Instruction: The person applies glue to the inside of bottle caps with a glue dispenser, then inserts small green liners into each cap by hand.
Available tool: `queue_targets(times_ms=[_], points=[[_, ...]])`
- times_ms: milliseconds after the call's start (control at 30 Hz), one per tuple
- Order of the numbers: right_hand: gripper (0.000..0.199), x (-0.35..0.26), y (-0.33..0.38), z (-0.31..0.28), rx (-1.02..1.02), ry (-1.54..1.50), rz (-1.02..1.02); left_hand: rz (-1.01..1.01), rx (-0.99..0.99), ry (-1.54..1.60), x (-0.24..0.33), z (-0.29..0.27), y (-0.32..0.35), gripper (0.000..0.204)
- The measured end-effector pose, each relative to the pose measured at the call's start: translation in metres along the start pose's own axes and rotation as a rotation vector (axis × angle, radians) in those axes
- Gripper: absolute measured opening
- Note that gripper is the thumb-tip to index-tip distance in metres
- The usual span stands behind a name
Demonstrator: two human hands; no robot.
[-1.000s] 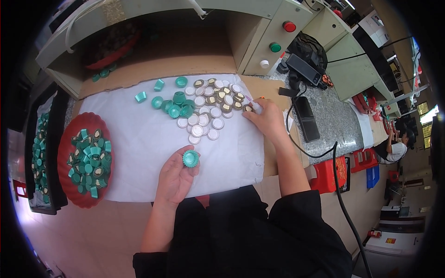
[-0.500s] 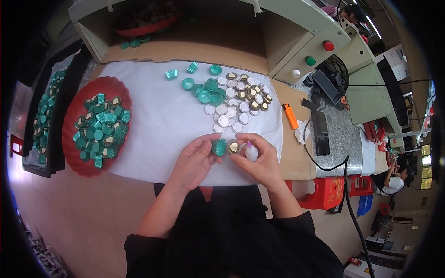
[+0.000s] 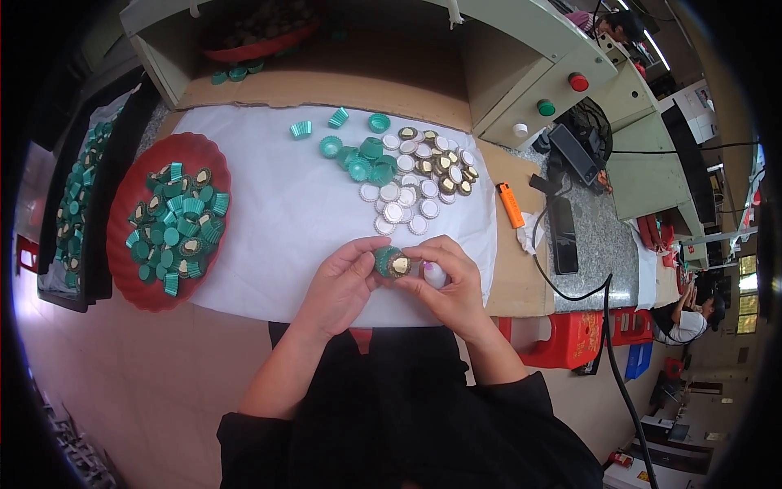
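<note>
Between the fingertips of my left hand is a green fluted cup. My right hand pinches a small brown fluted disc with a gold patch, its edge overlapping the cup's opening. Also within my right hand rests a small white bottle with a purple tip. Beyond my hands, on white paper, lie several loose green cups. To their right is a cluster of fluted discs, some white side up, others gold side up.
A red scalloped tray of green cups sits at left, beside a black crate of more. An orange lighter, crumpled tissue and black phone lie at right. A cabinet with buttons stands behind; a cable hangs at right.
My right hand has moved left with the disc and bottle. The disc, apart from the green cup before, now meets its opening. My left hand has barely moved.
</note>
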State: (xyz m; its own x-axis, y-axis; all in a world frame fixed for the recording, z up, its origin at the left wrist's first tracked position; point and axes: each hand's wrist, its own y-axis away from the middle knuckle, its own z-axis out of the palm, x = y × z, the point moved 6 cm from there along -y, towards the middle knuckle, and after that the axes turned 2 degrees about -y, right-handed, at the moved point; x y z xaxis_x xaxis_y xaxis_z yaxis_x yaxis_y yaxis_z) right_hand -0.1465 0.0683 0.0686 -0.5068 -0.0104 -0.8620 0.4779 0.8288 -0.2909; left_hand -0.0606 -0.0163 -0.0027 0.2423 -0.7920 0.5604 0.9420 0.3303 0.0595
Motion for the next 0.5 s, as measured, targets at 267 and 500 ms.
queue_targets(times_ms=[267,500], points=[[0.029,0.0018,0.0004,0.0012,0.025,-0.021,0.007,-0.007,0.045,-0.047,-0.0004,-0.0006,-0.0002,0.028],[0.029,0.0008,0.0008,0.0028,0.022,-0.023,0.002,-0.012,0.016,-0.053,-0.0005,-0.0010,0.0005,0.029]])
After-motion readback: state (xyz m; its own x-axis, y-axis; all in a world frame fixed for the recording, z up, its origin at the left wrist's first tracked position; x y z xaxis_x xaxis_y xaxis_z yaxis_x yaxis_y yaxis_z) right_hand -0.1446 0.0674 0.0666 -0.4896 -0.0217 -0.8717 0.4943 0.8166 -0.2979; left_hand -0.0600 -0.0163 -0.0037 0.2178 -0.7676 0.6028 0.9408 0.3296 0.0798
